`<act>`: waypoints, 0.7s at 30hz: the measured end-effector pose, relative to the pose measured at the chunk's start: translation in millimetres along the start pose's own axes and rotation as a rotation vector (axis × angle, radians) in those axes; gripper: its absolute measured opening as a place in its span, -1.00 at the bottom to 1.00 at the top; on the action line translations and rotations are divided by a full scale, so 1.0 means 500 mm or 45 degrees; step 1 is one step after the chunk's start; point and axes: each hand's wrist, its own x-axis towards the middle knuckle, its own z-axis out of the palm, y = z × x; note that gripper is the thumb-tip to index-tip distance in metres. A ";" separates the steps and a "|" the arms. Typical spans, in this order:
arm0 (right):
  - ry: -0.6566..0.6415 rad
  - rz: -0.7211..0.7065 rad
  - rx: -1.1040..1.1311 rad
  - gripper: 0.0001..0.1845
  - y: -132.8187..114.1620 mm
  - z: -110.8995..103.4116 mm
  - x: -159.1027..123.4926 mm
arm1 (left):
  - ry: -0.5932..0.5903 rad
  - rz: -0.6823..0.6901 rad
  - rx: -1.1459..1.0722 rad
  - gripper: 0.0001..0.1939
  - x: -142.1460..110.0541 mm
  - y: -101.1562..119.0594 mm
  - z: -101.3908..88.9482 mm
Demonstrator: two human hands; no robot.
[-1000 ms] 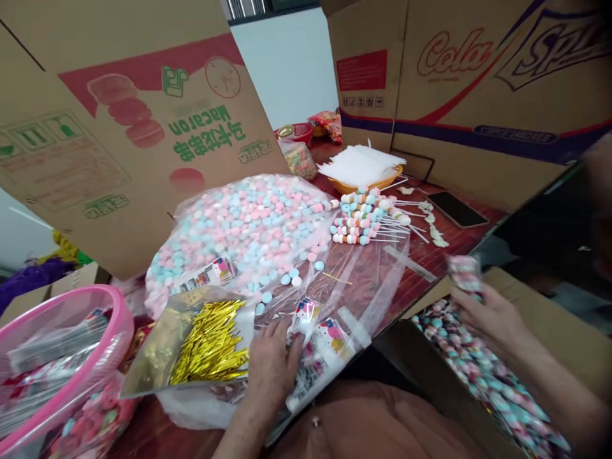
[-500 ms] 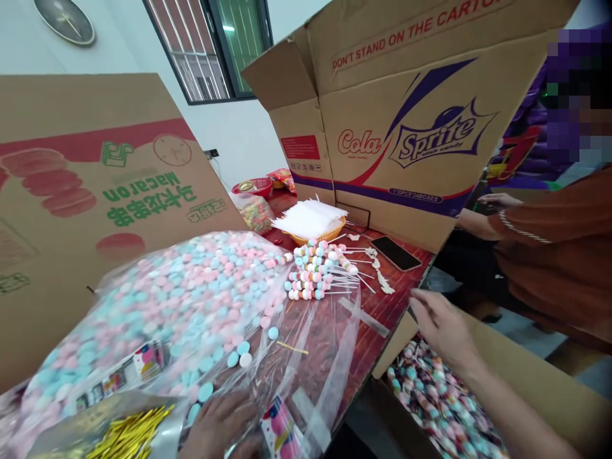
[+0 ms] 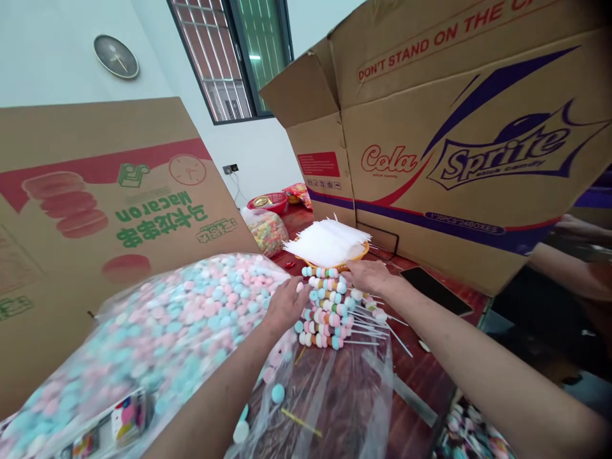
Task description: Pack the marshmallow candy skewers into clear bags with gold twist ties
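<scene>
Several marshmallow skewers (image 3: 327,319) in pink, blue and white lie stacked on clear plastic, white sticks pointing right. My left hand (image 3: 285,305) is at the left ends of the upper skewers, fingers curled in and touching the marshmallows. Across the pile, my right hand (image 3: 366,275) is closed at the stick side of the top skewer (image 3: 319,272); its fingers partly hide the stick. Left of the pile rests a big clear bag of loose marshmallows (image 3: 201,312). Behind the hands, a yellow basket (image 3: 342,261) holds a heap of white sticks (image 3: 327,242).
A Macaron carton (image 3: 157,153) stands at left, a Cola Sprite carton (image 3: 392,134) at right. Beside my right forearm lies a phone (image 3: 433,290). Below the table's right edge are more skewers (image 3: 471,427). Another person's arm (image 3: 568,268) shows at far right.
Both my hands have moved to the skewer pile: the left up from the plastic in front, the right across from beyond the table's right edge. The view has shifted.
</scene>
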 end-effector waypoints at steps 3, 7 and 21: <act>-0.054 -0.003 0.061 -0.54 0.024 0.028 -0.005 | -0.050 -0.003 -0.010 -0.58 0.093 0.000 0.028; -0.081 -0.185 0.209 -0.60 0.043 0.069 -0.017 | -0.066 -0.099 -0.073 -0.47 0.143 -0.006 0.075; 0.196 -0.482 0.353 -0.45 -0.068 0.187 -0.238 | -0.156 0.213 -0.074 -0.52 -0.105 -0.002 0.019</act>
